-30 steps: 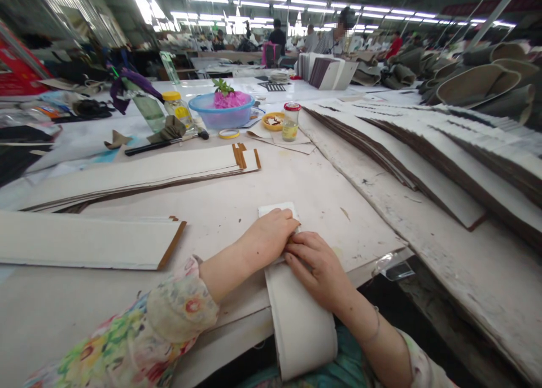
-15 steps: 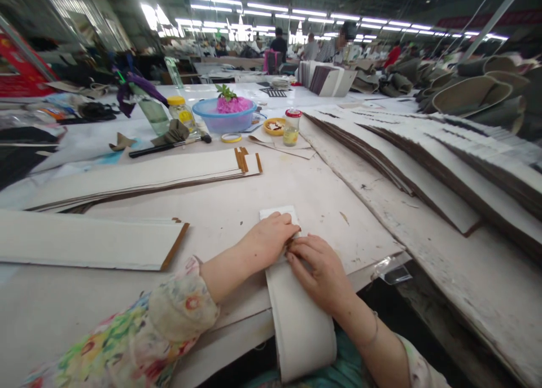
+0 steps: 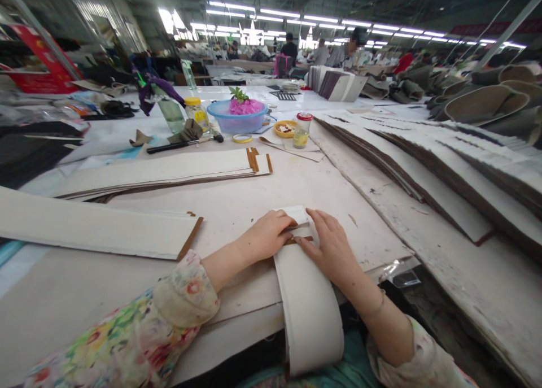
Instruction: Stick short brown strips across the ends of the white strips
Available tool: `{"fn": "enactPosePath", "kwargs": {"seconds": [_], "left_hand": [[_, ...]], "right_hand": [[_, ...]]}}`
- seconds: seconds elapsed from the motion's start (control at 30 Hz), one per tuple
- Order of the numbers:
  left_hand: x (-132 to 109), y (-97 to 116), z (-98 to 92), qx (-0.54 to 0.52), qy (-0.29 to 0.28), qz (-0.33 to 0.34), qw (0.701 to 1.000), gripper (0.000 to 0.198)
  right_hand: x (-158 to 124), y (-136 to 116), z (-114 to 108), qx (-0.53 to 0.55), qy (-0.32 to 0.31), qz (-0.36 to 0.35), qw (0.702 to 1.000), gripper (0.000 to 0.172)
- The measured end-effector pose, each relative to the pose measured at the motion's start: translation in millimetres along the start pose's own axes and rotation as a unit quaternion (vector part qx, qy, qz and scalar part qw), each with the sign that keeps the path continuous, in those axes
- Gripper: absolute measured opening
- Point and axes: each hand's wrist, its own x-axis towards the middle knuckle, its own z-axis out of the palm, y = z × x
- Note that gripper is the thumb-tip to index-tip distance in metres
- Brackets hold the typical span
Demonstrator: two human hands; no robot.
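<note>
A long off-white strip (image 3: 311, 309), apparently leather or coated fabric, lies over the table's front edge, and its near part curls down toward my lap. Across it near the far end runs a narrow brown band (image 3: 302, 240), with a white end piece (image 3: 292, 212) beyond. My left hand (image 3: 269, 234) grips the strip's left side, fingers bent and thumb close to the band. On the right side rests my right hand (image 3: 330, 244), its fingers stretched forward and its thumb apart from them, touching the band. The strip's underside is hidden.
Similar brown-edged strips (image 3: 127, 224) lie at left, with a stack (image 3: 190, 170) behind. Farther back are a brush (image 3: 186, 144), a blue basin (image 3: 237, 120), a red-lidded jar (image 3: 301, 133) and a yellow dish (image 3: 284, 129). Large layered panels (image 3: 423, 168) cover the right side.
My hands have moved apart at the brown band, which now shows between them. My right fingers have straightened and shifted forward along the strip's right side. The whole view has shifted slightly.
</note>
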Motion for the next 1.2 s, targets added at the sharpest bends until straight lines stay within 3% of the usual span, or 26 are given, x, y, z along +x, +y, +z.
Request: {"fn": "enactPosePath", "kwargs": {"seconds": [0.33,0.67,0.8,1.0,1.2], "left_hand": [[1,3,1.0,0.052,-0.018,0.053,0.997,0.019],[0,15,-1.3,0.132,-0.055,0.062,0.988,0.020],[-3,7,-1.7,0.061,-0.028,0.040,0.997,0.017],[-20,-8,-8.2,-0.060,0.014,-0.044,0.997,0.016],[-25,-9,-4.9,-0.084,0.033,-0.069,0.993,0.019]], "right_hand": [[5,2,-6,0.001,-0.073,-0.031,0.997,0.020],[4,-10,-11,-0.103,-0.091,-0.063,0.988,0.015],[5,-16,-14,-0.145,-0.112,-0.064,0.981,0.016],[7,-16,-16,-0.147,-0.105,-0.071,0.981,0.024],[14,-20,-9,-0.073,-0.132,-0.074,0.986,0.023]]}}
